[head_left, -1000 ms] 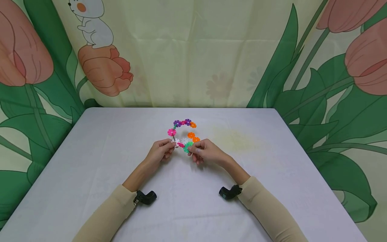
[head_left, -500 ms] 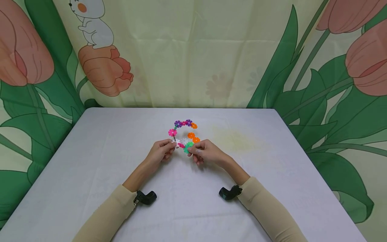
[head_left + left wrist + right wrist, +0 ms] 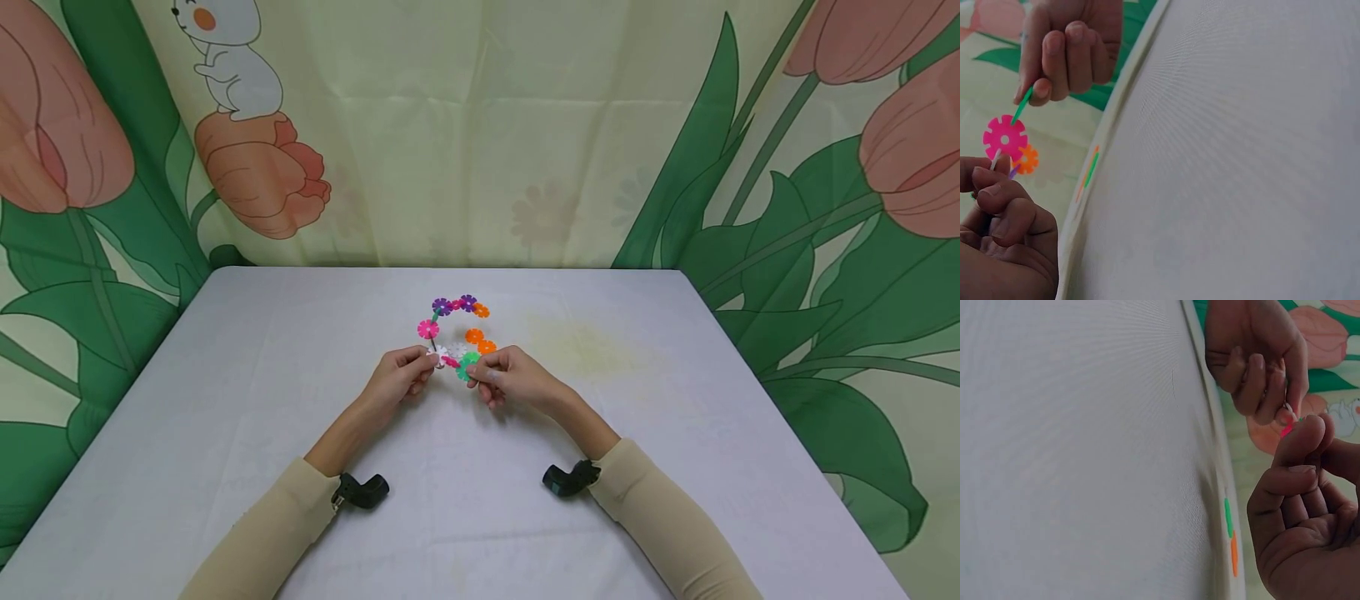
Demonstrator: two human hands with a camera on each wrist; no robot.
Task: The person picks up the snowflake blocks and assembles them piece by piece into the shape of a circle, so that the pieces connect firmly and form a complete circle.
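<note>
Notched plastic discs are slotted together into a curved chain between the two hands. The left hand pinches a white disc near its lower left. The right hand pinches a green disc between thumb and index finger. A pink disc stands between them, its edges meeting the white and green ones. Beyond the left hand the chain curves on through another pink disc, a purple disc, a second purple disc and an orange disc at its end.
Two loose-looking orange discs are by the right fingertips. In the right wrist view a green disc and an orange disc lie flat on the white-covered table. A printed tulip curtain hangs behind.
Hardly anything differs. Both hands keep their pinch on the discs, and the chain has shifted only very slightly.
</note>
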